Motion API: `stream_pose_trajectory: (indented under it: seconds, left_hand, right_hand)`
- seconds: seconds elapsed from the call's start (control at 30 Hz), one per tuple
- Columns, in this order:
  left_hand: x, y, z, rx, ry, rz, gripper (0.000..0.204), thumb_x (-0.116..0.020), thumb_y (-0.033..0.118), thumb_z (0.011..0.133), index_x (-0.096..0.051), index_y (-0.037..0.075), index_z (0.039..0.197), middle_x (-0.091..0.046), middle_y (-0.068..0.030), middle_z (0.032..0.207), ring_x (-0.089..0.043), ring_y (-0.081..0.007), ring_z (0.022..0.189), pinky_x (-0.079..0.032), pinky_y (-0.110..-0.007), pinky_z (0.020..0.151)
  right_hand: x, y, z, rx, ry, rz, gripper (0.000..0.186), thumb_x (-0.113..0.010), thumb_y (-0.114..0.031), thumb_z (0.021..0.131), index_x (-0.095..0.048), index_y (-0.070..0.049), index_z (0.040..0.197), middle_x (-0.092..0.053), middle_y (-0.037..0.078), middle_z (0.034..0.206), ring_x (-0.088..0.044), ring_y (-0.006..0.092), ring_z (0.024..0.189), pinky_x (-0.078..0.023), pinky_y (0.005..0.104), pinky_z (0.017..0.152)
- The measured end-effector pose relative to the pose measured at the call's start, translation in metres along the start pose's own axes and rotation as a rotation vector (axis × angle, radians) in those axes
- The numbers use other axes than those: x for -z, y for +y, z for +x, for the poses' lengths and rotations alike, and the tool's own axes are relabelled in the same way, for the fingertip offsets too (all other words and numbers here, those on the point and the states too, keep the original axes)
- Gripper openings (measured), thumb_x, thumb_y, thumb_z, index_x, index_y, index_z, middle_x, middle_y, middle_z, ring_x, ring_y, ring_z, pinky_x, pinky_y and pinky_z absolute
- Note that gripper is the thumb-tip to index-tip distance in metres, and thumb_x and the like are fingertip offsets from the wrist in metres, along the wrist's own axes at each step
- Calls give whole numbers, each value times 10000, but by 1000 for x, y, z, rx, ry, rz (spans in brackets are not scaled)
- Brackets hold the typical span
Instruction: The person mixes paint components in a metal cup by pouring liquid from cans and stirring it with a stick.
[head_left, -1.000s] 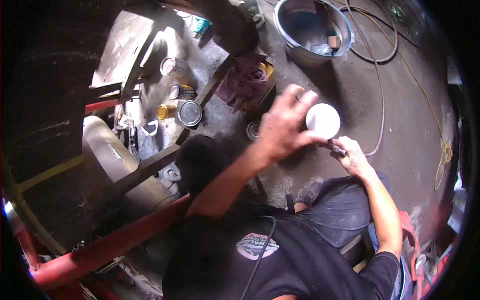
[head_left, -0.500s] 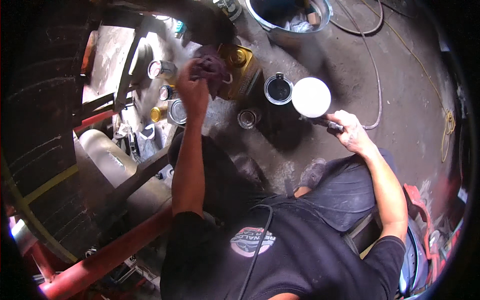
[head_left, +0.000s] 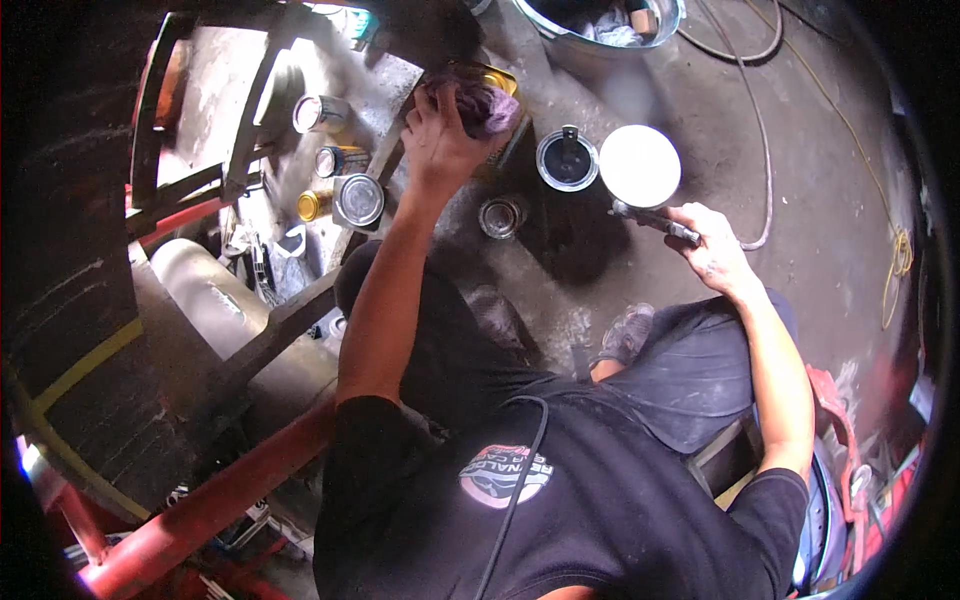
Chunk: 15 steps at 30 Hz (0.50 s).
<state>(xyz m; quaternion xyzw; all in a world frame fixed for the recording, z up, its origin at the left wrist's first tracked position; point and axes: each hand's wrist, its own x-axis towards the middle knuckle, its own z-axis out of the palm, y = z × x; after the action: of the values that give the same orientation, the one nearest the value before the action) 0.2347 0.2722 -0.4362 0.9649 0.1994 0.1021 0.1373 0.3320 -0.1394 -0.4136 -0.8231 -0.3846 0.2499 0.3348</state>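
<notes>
My left hand [head_left: 445, 145] has its fingers over a crumpled purple rag [head_left: 496, 110], held against or just above a gold rectangular can [head_left: 503, 80] that it mostly hides. In my right hand [head_left: 718, 250] is the grip of a spray gun [head_left: 672, 226], topped by a round white cup [head_left: 640, 166]. Just left of the cup stands an open can [head_left: 567, 165] with dark contents and something upright at its rim. A small clear container [head_left: 501, 217] sits on the floor between my hands. Left of it is a closed tin [head_left: 359, 200] with a silvery lid.
Smaller cans [head_left: 318, 114] stand at the left beside a dark frame [head_left: 255, 110]. A red bar [head_left: 220, 485] crosses the lower left. At the top is a tub [head_left: 600, 45] with rubbish inside. A hose [head_left: 762, 150] and a yellow cord [head_left: 900, 250] lie on the right.
My left hand and the rag have moved right, over the gold can, and the fingers have spread over the cloth. My right hand has shifted the spray gun slightly right.
</notes>
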Motion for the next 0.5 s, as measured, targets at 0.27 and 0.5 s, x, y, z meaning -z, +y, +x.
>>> stream_pose_trajectory:
  seconds: [0.27, 0.5]
  left_hand:
    - [-3, -2, 9, -44, 75, -74, 937, -881, 410, 624, -486, 94, 1413, -525, -287, 1310, -525, -497, 1222, -443, -617, 1009]
    - [3, -3, 8, -76, 101, -35, 915, -884, 419, 638, -494, 95, 1400, -527, -302, 1306, -541, -502, 1203, -449, -615, 998]
  right_hand:
    - [-1, 3, 2, -4, 38, -10, 384, -739, -29, 810, -695, -3, 1190, -656, 183, 930, -629, 373, 896, -502, 465, 807]
    - [-1, 15, -3, -123, 48, 12, 453, -689, 7, 795, -678, -11, 1248, -699, 192, 1133, -663, 403, 1022, -541, 451, 909]
